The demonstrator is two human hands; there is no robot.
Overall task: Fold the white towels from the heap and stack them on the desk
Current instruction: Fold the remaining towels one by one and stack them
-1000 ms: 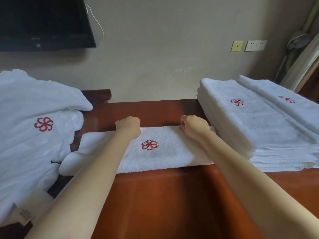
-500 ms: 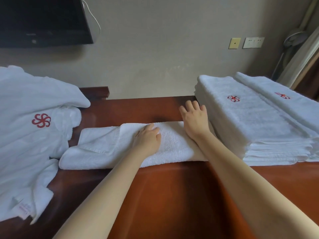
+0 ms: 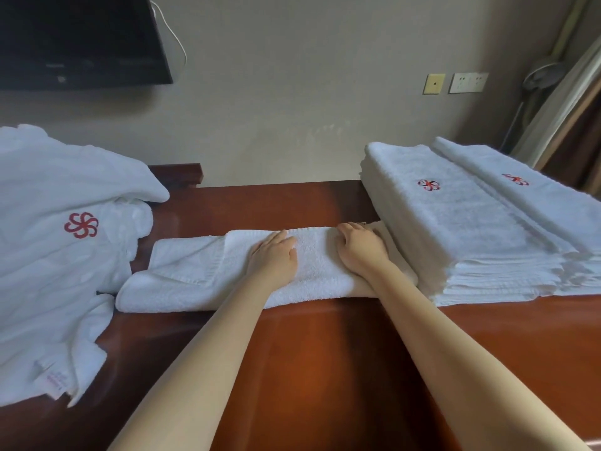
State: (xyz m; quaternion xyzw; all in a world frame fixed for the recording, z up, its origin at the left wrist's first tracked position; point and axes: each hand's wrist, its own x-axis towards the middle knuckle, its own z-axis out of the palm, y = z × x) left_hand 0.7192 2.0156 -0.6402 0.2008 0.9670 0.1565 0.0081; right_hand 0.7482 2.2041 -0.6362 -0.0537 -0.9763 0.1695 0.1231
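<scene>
**Red-brown desk (image 3: pixel 325 369) against a plain wall**

High on the wall at the far left hangs a dark screen (image 3: pixel 81 37). Below it, on the desk's left end, lies the heap (image 3: pixel 48 271) of loose white towels, with a red flower mark showing on one.

Just right of the heap, the towel (image 3: pixel 195 275) lies across the middle of the desk as a long band. Its left end is thin and rumpled. Its right part is folded over in a thicker layer.

The left hand (image 3: pixel 274 255) lies palm down on that folded part, fingers straight and together, pressing the cloth. The right hand (image 3: pixel 361 250) rests on the towel's right end, apart from the left, knuckles up. Its fingers bend at the far edge, and I cannot tell whether they pinch the cloth.

That end of the towel touches the stack (image 3: pixel 455 229) of folded towels, which has a red mark on top. A second stack (image 3: pixel 546 203) lies against it farther right. Two wall plates (image 3: pixel 468 82) sit on the wall above.
</scene>
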